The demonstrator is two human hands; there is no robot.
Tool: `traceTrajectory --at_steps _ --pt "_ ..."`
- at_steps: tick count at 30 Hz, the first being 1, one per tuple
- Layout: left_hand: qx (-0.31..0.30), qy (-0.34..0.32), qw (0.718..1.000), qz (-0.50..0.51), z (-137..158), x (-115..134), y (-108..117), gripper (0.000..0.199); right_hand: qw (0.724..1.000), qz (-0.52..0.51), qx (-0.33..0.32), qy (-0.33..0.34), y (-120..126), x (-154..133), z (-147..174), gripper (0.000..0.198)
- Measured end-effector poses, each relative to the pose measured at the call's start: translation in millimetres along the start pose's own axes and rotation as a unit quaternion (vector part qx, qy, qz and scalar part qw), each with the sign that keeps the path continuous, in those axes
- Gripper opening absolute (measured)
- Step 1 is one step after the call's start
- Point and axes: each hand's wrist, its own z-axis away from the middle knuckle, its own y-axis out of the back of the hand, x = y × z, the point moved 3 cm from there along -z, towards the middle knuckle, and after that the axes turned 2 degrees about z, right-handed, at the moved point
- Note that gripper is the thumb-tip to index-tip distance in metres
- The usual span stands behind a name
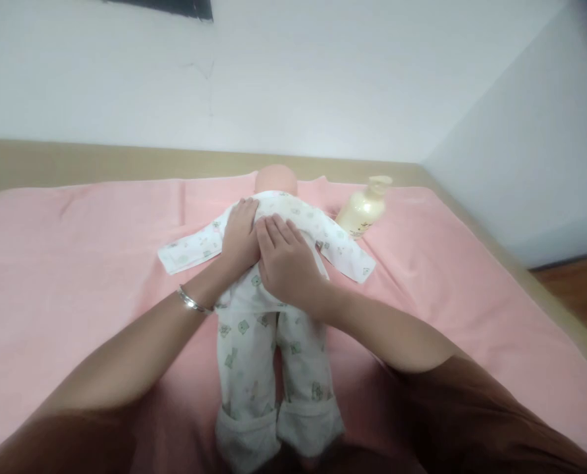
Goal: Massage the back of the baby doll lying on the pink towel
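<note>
A baby doll [276, 179] lies stretched out on a pink sheet, its head at the far end and its feet toward me. It wears a white printed top [293, 205] with long sleeves spread to both sides, and matching trousers [248, 362] with turned-up cuffs. My left hand [241, 234] rests flat on the left side of the doll's torso, fingers stretched out. Across the middle of the torso lies my right hand [288, 260], also flat, its fingertips touching beside the left hand. Neither hand grips anything. The doll's face is not visible.
A cream pump bottle [365, 209] stands tilted on the pink sheet [100, 263], beyond the doll's right-hand sleeve. The sheet covers a light wooden table [51, 161] set against a white wall [298, 85]. At the right, the table edge drops to a brown floor [577, 289].
</note>
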Motion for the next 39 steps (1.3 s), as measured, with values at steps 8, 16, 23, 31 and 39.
traceTrajectory --at_steps 8,16,23,31,39 --pt "0.042 -0.01 0.999 0.024 4 1 -4 0.054 0.991 -0.104 -0.007 -0.078 -14 52 -28 0.053" --pt "0.024 -0.017 0.999 -0.032 10 14 0 0.057 0.993 -0.094 -0.005 -0.075 -21 60 -30 0.055" --pt "0.0 -0.111 0.99 -0.083 36 42 -3 0.054 0.997 -0.075 -0.022 0.007 -18 76 -40 0.052" --pt "-0.004 -0.024 1.0 -0.01 -7 0 3 0.056 0.999 -0.021 -0.002 -0.031 -2 9 -4 0.057" --pt "0.025 -0.091 0.988 -0.126 31 39 0 0.056 0.993 -0.082 -0.03 -0.081 -14 64 -34 0.055"
